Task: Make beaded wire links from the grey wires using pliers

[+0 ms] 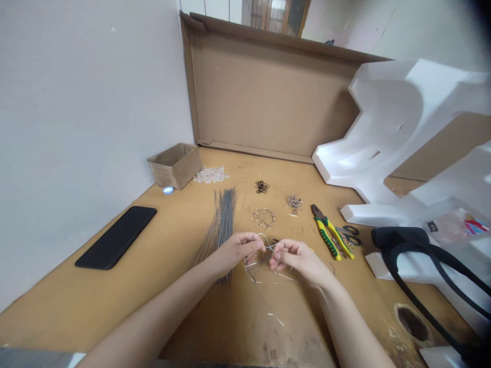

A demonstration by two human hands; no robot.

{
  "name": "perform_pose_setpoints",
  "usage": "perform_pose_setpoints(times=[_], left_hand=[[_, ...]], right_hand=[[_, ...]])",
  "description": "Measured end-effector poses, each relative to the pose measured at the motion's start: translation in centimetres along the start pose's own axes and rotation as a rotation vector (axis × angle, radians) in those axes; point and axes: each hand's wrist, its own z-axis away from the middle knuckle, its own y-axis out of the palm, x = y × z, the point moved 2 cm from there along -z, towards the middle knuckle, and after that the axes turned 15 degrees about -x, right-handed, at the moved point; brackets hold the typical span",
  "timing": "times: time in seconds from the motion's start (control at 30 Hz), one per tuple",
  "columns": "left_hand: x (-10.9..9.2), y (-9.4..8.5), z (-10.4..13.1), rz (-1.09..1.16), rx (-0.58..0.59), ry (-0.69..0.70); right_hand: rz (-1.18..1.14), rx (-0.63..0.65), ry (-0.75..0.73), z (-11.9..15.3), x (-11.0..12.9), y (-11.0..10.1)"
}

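Observation:
Thin silvery wire (263, 236), bent into a loop, runs between my two hands above the table. My left hand (242, 249) pinches it from the left, beside a bundle of straight grey wires (226, 212). From the right, my right hand (289, 256) pinches the same wire, its fingertips a short way from the left ones. Beneath and between the hands lie curved wire pieces (255, 278), partly covered by the fingers. A ring of twisted wire (264, 218) rests just beyond my hands.
Yellow-green pliers (326, 235) and scissors (351, 235) lie right; a black phone (117, 237) left. Farther back are a small cardboard box (176, 168), clear rings (212, 175), black rings (262, 187) and a wire pile (294, 201). White foam (383, 128) and a black strap (399, 245) stand right.

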Motion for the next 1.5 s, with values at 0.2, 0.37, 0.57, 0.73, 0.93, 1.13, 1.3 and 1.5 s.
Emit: perform_pose_setpoints(times=[0.2,0.37,0.57,0.73,0.93,1.13,1.3,1.5], left_hand=[[0.4,0.3,-0.1,0.070,0.009,-0.045],[0.7,0.2,-0.2,0.118,-0.022,-0.067],[0.6,0.1,-0.2,0.132,-0.019,-0.060],[0.5,0.2,-0.1,0.091,0.000,-0.072],[0.9,0.3,-0.2,0.132,0.012,-0.095],[1.4,0.1,-0.4,0.324,0.064,-0.205],[1.2,-0.7,-0.9,0.477,0.031,-0.235],[1.5,-1.4,-1.5,0.574,-0.045,-0.237]], right_hand=[[0.011,0.015,0.009,0.0,0.0,0.0],[0.002,0.024,0.032,0.1,0.5,-0.4],[0.018,0.036,0.031,0.2,0.3,-0.3],[0.007,0.020,0.026,0.1,0.0,-0.1],[0.000,-0.015,0.001,-0.1,-0.1,0.0],[-0.014,-0.067,-0.051,-0.4,-0.3,0.6],[0.066,-0.213,-0.164,-0.4,0.6,-1.3],[1.053,-0.177,-0.548,2.2,0.0,-3.5]])
